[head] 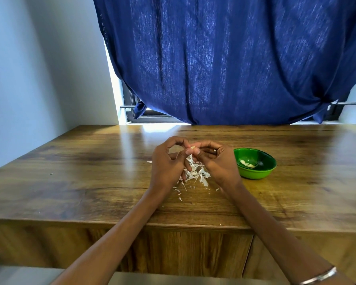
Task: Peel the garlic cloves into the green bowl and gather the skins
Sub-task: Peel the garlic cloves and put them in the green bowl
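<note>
Skins (193,174) heaped mid-table, partly hidden behind hands. Left hand (168,164) and right hand (217,161) pinch garlic clove (192,148) together, fingertips clamped; clove mostly covered. Green bowl (255,171) right, peeled cloves inside. Table (80,171) left side open.

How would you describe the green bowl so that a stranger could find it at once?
Start at the wooden table under the blue curtain. Just right of the right hand sits the green bowl, the only dish there, holding a few peeled garlic cloves.
</note>
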A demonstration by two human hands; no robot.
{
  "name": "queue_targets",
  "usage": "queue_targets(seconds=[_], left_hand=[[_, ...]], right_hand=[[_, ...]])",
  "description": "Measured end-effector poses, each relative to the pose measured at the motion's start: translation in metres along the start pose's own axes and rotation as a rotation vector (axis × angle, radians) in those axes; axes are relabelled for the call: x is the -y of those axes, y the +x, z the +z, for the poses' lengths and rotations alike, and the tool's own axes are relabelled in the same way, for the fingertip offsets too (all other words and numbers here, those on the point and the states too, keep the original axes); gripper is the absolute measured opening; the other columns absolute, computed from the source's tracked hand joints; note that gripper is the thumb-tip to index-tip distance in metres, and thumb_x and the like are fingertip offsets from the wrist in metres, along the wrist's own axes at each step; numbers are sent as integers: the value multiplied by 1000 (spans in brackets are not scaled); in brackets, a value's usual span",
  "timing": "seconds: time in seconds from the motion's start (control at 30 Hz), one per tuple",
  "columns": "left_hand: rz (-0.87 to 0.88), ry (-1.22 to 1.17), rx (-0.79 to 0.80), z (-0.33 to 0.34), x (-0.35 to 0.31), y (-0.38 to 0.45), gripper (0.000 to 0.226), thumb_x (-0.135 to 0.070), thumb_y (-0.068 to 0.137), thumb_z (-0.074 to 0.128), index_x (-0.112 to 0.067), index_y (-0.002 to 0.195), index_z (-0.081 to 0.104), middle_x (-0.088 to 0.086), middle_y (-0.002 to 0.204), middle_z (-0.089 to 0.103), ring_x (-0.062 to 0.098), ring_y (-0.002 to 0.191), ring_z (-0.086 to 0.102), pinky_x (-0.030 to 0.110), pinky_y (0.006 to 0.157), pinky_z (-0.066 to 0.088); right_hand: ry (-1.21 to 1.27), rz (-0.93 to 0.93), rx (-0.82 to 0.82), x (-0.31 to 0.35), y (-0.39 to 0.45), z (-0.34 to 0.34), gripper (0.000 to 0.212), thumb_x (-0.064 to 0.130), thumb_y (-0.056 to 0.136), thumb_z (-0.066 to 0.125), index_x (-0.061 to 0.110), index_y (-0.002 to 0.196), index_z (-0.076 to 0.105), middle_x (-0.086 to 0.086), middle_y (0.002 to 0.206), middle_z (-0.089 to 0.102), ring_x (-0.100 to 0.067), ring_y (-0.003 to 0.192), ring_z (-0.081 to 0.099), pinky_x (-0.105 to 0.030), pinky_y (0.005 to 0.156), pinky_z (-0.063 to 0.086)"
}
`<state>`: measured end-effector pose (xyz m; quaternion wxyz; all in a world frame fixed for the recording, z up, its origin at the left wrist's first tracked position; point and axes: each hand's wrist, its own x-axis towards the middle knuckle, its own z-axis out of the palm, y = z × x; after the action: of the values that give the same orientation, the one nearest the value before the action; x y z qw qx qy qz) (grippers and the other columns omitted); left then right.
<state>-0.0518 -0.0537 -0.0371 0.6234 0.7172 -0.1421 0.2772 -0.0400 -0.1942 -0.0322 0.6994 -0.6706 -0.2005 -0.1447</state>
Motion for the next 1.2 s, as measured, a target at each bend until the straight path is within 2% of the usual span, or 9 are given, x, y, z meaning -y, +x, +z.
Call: queue_targets(seconds=[0.17,0.23,0.43,0.5,0.63,0.8,1.0,1.1,1.2], left_hand=[[-14,21,39,-5,3,0,16,3,91,72,-11,88,67,-4,69,68,20,46,64,27,36,47],[-12,47,56,-6,3,-1,18,10,93,65,-7,88,66,-2,64,65,16,41,60,24,35,44],[45,73,52,-2,2,-5,23,16,91,61,-6,85,63,5,69,63,19,40,60,25,35,45],[50,33,34,1,3,-5,22,13,93,60,-8,86,61,10,69,64,22,40,61,29,35,47],[42,-73,-34,6,1,-4,8,3,94,69,-1,91,63,10,72,66,27,43,61,35,36,50],[63,-33,-55,5,0,-2,6,-1,94,71,-6,95,67,1,90,71,23,47,65,37,36,51],[104,54,-114,5,0,-2,15,0,91,73,-15,94,68,1,96,70,22,48,67,41,36,52],[123,102,-148,4,2,-1,22,3,88,74,-18,92,69,-1,97,69,20,56,68,27,40,51],[122,137,-154,2,6,1,25,3,89,72,-22,90,69,-6,95,66,23,63,68,23,45,50]], right_hand=[[-136,-53,45,-4,1,-1,8,-2,88,72,6,89,71,4,80,75,-9,71,71,-22,68,58],[-160,-60,61,-5,0,1,20,-6,89,69,12,82,65,9,70,71,-5,64,68,-19,65,55],[-132,-56,89,-5,0,4,23,-9,92,63,12,83,59,11,68,71,-5,62,66,-19,64,55],[-104,-56,70,-4,0,5,19,-5,93,64,11,84,59,8,72,73,-7,66,68,-20,65,56],[-2,-65,-20,-2,1,8,12,0,92,68,8,86,62,-18,89,73,-15,73,71,-27,69,60],[28,-38,-23,1,-1,5,8,2,90,70,9,91,66,-14,92,76,-23,80,76,-29,72,61],[202,137,-32,7,-1,6,6,5,93,66,8,98,67,-10,87,78,-15,81,75,-22,70,58],[305,256,12,9,-1,6,9,7,95,64,8,104,66,-13,93,78,-18,85,76,-23,69,59],[252,280,58,9,-1,7,15,8,96,64,4,110,66,-13,100,77,-22,91,76,-27,68,61]])
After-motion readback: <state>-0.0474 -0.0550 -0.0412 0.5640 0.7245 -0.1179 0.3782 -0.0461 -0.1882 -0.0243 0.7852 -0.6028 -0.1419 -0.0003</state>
